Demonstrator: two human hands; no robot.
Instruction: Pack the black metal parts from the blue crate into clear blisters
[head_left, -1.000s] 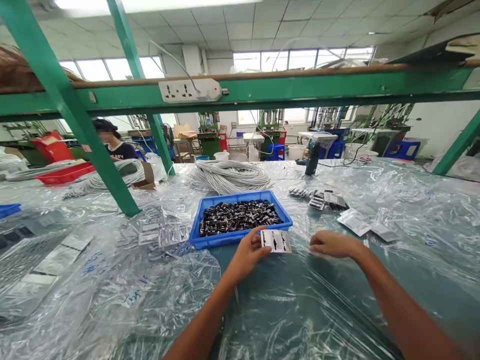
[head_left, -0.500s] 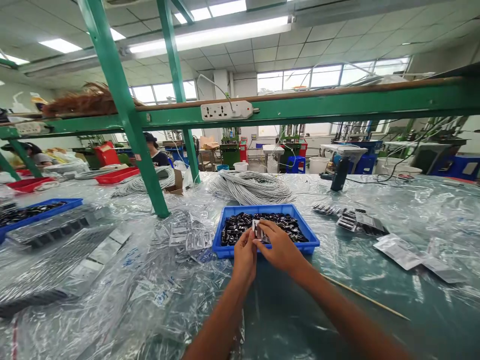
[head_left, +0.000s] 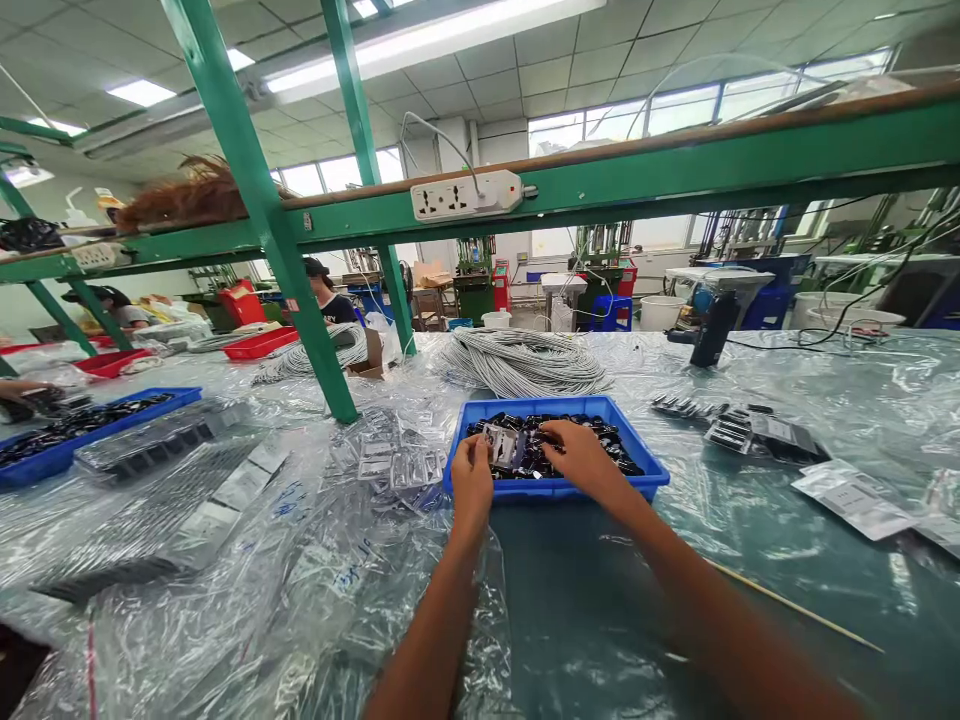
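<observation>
Directly ahead, the shallow blue plastic bin (head_left: pixel 555 488) filled with small black glossy parts (head_left: pixel 600 450) sat on the green surface draped in clear plastic sheeting (head_left: pixel 585 600), its near rim facing the person. Open sheeted room stretched between that rim and the person, crossed on the right only by a thin wooden stick (head_left: pixel 795 605). Just left of the bin lay a heap of small clear plastic bags (head_left: pixel 397 462), and beyond them the slanted green steel post (head_left: pixel 300 300) met the surface. Behind the bin's far edge rested a coil of grey cable (head_left: pixel 525 365); to the right, well apart, lay flat packets with black parts (head_left: pixel 757 432) and white pouches (head_left: pixel 851 495). The left hand (head_left: pixel 472 480) reached forward over the bin's near left corner with the forearm nearly straight, its grip pinched on a small clear packet holding black pieces (head_left: pixel 501 445), held tilted above the parts. The right hand (head_left: pixel 581 458) came in from the right at a slant, palm down over the bin's middle, its fingers (head_left: pixel 551 432) curled into the black parts beside the packet; whether that grip had closed on anything could not be told. At the far left edge, another person's hand (head_left: pixel 19 390) rested by a second blue tray (head_left: pixel 45 455).
</observation>
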